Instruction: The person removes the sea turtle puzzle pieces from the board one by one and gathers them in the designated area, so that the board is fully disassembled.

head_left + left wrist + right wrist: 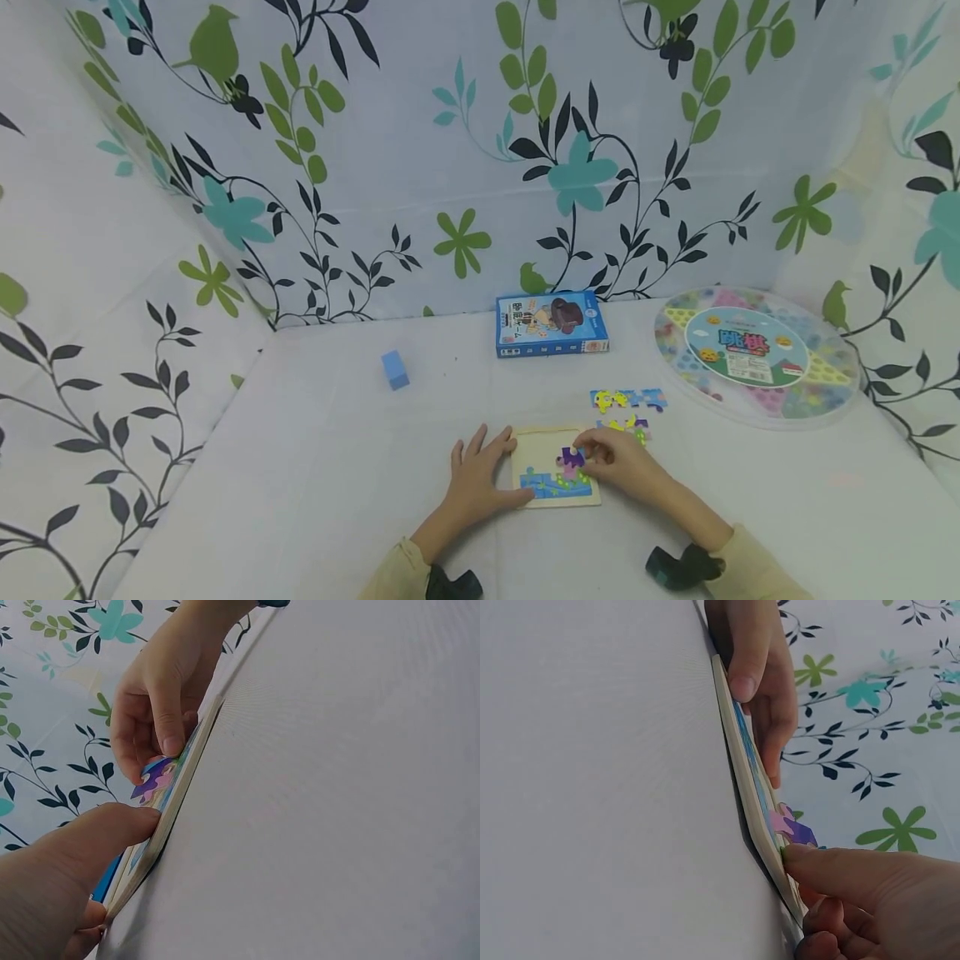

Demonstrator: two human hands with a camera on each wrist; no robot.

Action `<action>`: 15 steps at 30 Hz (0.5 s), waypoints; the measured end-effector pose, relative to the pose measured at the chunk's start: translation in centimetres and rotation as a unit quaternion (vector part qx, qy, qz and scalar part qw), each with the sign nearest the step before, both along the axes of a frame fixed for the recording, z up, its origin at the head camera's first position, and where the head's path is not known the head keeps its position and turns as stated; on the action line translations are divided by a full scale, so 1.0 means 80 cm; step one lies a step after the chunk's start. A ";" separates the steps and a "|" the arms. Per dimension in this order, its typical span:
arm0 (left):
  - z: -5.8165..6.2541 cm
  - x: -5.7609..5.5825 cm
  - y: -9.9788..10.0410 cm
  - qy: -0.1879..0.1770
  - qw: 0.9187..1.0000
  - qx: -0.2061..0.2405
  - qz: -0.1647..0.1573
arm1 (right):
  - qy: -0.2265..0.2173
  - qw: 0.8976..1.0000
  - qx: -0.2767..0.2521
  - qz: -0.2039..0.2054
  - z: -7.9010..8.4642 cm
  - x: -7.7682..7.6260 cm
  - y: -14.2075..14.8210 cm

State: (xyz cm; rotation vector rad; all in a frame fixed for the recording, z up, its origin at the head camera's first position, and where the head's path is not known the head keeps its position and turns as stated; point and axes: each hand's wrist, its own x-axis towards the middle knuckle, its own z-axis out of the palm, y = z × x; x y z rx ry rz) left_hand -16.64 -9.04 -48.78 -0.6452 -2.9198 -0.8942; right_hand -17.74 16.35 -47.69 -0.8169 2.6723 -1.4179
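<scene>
A square wooden puzzle tray (528,446) lies on the white table, its lower part filled with blue sea-patterned pieces (540,485). My left hand (480,477) spreads over the tray's left side, thumb on the near left corner and fingertips at the far left edge. With thumb and fingers, my right hand (621,460) pinches a purple puzzle piece (572,457) over the right half of the tray, just above a pink piece (567,473). In the left wrist view the purple piece (150,778) stands tilted up from the tray; the right wrist view shows it beside my right thumb.
Several loose puzzle pieces (628,400) lie beyond the tray's right corner, partly behind my right hand. A blue box (552,325) sits at the back, a round clear game case (757,358) at the back right, and a blue block (395,370) to the left. Patterned cloth (360,167) hangs behind.
</scene>
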 end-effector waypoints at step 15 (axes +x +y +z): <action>0.005 -0.002 0.001 -0.010 1.000 0.005 0.003 | 0.059 0.998 -0.005 -0.018 0.012 -0.006 0.009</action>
